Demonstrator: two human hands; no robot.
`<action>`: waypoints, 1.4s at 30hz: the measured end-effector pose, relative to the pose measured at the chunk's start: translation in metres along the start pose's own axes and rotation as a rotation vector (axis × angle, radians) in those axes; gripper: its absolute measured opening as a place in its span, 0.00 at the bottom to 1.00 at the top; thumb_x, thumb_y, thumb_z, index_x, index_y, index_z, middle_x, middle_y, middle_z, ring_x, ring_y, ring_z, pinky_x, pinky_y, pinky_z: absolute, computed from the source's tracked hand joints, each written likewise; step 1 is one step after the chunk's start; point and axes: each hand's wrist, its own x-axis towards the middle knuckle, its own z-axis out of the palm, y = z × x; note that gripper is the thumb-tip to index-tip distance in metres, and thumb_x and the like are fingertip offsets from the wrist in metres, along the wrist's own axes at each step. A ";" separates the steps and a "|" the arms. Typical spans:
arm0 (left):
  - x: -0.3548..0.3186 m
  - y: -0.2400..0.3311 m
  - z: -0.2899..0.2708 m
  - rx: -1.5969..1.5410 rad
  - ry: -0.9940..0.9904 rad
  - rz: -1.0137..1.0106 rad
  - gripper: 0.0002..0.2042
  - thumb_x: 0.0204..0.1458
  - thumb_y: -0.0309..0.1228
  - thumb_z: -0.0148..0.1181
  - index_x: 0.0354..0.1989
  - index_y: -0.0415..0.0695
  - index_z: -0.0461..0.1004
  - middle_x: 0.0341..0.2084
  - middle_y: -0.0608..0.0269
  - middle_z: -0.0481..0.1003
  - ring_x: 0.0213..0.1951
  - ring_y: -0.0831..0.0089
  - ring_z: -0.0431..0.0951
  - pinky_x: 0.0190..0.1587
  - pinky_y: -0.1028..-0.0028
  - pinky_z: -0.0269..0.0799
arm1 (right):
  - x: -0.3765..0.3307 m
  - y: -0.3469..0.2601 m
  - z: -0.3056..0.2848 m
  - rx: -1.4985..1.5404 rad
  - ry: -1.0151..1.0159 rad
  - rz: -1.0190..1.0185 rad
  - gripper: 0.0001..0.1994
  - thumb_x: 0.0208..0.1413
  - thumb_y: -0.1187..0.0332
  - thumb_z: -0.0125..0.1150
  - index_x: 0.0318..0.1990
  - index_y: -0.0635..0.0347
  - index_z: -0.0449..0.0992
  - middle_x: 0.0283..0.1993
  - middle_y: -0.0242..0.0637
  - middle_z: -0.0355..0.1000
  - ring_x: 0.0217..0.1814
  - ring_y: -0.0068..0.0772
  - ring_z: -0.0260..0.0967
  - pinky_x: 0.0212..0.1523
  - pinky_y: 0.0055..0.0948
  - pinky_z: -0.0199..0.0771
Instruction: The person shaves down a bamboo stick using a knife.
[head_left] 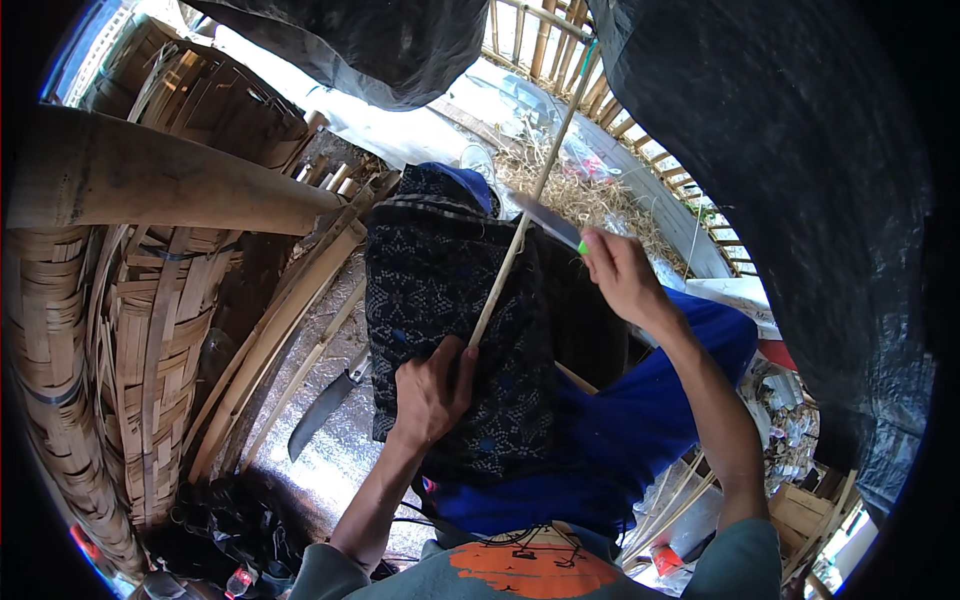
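While the bare left hand pinches the lower visible end of a long, thin, pale bamboo strip, the strip's long axis runs up-right toward the frame's top. Right of mid-strip, the bare right hand grips a grey-bladed, green-collared knife crossing it; contact is unclear.

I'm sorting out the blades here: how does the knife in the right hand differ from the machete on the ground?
The knife is gripped in the right hand, its blade crossing the stick in this view; the machete lies unheld on the ground. The knife's blade looks slimmer, the machete's broader. The knife shows green beside the hand; the machete's handle looks dark. Both have metal-looking blades.
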 end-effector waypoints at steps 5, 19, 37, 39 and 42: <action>0.003 0.000 0.002 -0.054 -0.014 0.016 0.09 0.58 0.31 0.55 0.26 0.43 0.71 0.08 0.53 0.67 0.13 0.52 0.72 0.16 0.61 0.63 | -0.004 0.023 0.016 0.037 0.134 0.055 0.14 0.66 0.65 0.49 0.30 0.66 0.70 0.21 0.45 0.68 0.20 0.42 0.67 0.23 0.37 0.63; 0.002 -0.005 0.000 -0.087 0.013 0.009 0.08 0.57 0.30 0.56 0.27 0.42 0.72 0.10 0.52 0.69 0.15 0.52 0.73 0.17 0.63 0.65 | 0.009 0.002 0.007 -0.071 -0.036 -0.019 0.17 0.66 0.62 0.47 0.28 0.65 0.69 0.16 0.40 0.63 0.16 0.36 0.62 0.20 0.35 0.61; 0.000 -0.006 0.003 -0.111 0.035 0.026 0.09 0.57 0.31 0.56 0.26 0.42 0.73 0.09 0.53 0.68 0.14 0.53 0.72 0.17 0.63 0.64 | -0.001 0.010 0.015 -0.053 -0.078 0.053 0.20 0.68 0.60 0.44 0.26 0.64 0.67 0.16 0.37 0.60 0.18 0.32 0.60 0.23 0.37 0.60; -0.001 -0.006 0.003 -0.134 0.070 0.045 0.09 0.57 0.31 0.56 0.26 0.42 0.73 0.09 0.53 0.68 0.13 0.53 0.72 0.17 0.63 0.64 | 0.007 -0.012 -0.007 0.170 -0.094 0.261 0.22 0.69 0.56 0.39 0.24 0.61 0.64 0.16 0.30 0.58 0.18 0.24 0.58 0.21 0.30 0.59; 0.004 -0.003 0.002 -0.126 0.033 0.008 0.09 0.57 0.31 0.56 0.27 0.42 0.74 0.09 0.53 0.68 0.13 0.54 0.72 0.16 0.63 0.63 | 0.008 -0.013 -0.004 0.440 0.156 0.339 0.23 0.70 0.53 0.36 0.27 0.59 0.64 0.16 0.26 0.57 0.14 0.21 0.52 0.17 0.26 0.57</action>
